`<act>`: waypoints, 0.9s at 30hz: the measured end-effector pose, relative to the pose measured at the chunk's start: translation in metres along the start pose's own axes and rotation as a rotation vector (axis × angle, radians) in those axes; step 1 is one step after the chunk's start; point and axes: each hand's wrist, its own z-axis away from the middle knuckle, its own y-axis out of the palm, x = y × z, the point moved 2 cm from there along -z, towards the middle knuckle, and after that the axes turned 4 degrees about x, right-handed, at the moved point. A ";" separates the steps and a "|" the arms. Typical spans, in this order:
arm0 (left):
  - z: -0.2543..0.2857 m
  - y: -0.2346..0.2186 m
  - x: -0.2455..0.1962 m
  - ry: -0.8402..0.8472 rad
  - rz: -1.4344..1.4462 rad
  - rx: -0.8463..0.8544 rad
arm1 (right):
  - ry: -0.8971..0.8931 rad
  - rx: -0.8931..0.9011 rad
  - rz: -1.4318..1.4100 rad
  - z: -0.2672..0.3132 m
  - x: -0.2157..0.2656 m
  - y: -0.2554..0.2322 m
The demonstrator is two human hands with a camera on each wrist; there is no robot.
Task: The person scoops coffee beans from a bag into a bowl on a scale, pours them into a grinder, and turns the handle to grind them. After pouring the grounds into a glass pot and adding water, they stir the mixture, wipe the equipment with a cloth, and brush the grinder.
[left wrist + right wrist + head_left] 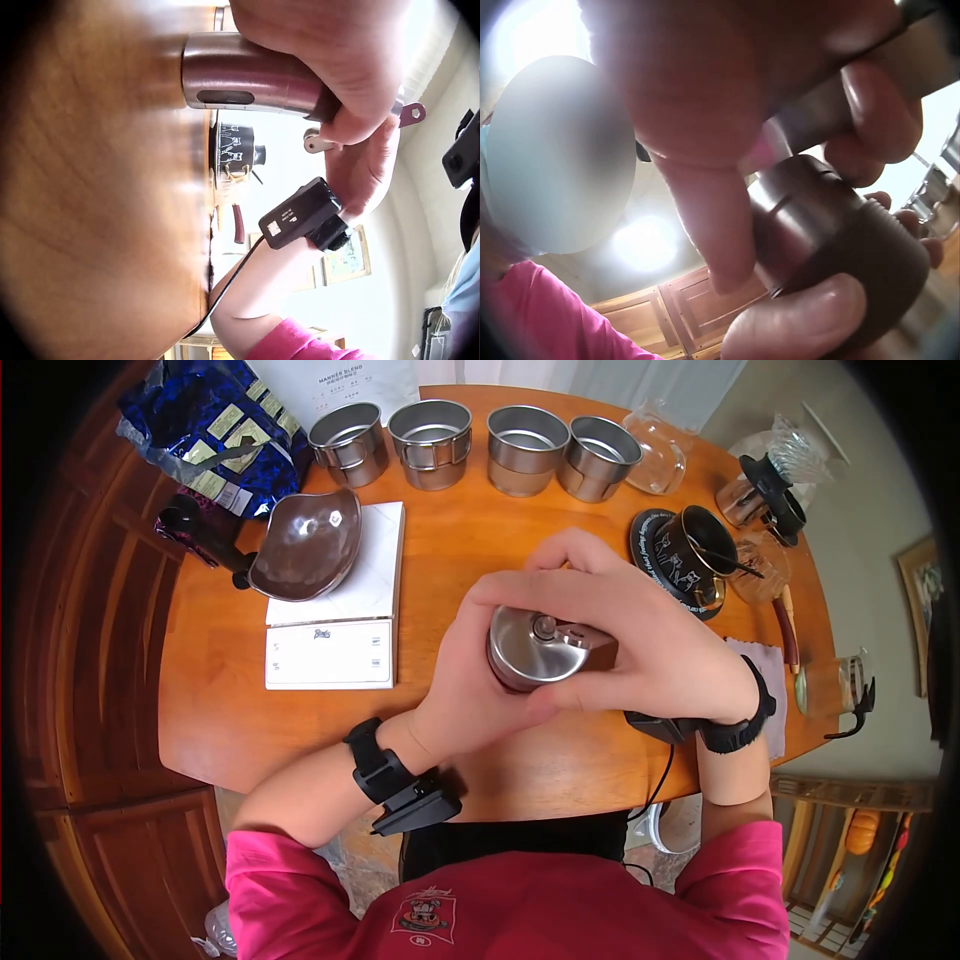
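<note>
A silver hand grinder stands upright on the wooden table, its body touching the tabletop in the left wrist view. The left hand wraps round its upper body, thumb lying on the dark band. Over the top, the right hand curls its fingers round the crank handle, partly hiding it. The round metal lid faces up between the hands.
Left of the hands, a brown dish rests on a white scale. Metal cups line the back, beside a blue bag. A black cup on a saucer and glassware stand at right.
</note>
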 end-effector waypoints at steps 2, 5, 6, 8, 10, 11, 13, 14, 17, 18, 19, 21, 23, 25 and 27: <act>-0.001 0.000 -0.002 -0.040 0.066 0.000 | 0.024 -0.002 -0.020 0.000 0.000 -0.001; -0.003 0.002 -0.008 -0.020 0.054 -0.012 | 0.015 0.003 0.080 0.002 0.004 -0.005; -0.004 0.002 -0.012 0.044 -0.025 -0.027 | -0.008 -0.054 0.076 0.005 0.004 -0.009; -0.003 0.003 -0.014 0.060 -0.052 -0.030 | -0.031 -0.105 0.069 0.005 0.008 -0.013; -0.003 0.003 -0.015 0.076 -0.081 -0.032 | 0.010 -0.191 0.192 0.006 0.015 -0.016; -0.003 0.003 -0.015 0.074 -0.096 -0.033 | -0.013 -0.214 0.243 0.006 0.019 -0.017; -0.003 0.001 -0.015 0.071 -0.110 -0.035 | -0.014 -0.214 0.283 0.006 0.017 -0.017; -0.003 0.000 -0.015 0.055 -0.150 0.010 | -0.014 -0.216 0.322 0.006 0.016 -0.017; -0.003 0.000 -0.014 0.053 -0.192 0.050 | -0.012 -0.225 0.384 0.005 0.014 -0.015; -0.003 0.000 -0.014 0.066 -0.194 0.046 | -0.013 -0.225 0.384 0.005 0.014 -0.016; -0.003 0.000 -0.014 0.066 -0.194 0.045 | -0.006 -0.218 0.388 0.005 0.014 -0.016; -0.003 0.000 -0.014 0.070 -0.199 0.047 | 0.001 -0.211 0.390 0.005 0.013 -0.015; -0.004 0.002 -0.013 0.084 -0.155 0.014 | -0.048 -0.235 0.484 0.005 0.013 -0.013; -0.005 0.003 -0.012 0.097 -0.110 -0.020 | -0.050 -0.244 0.553 0.004 0.016 -0.011; -0.005 0.003 -0.012 0.095 -0.080 -0.026 | -0.051 -0.252 0.622 0.004 0.018 -0.009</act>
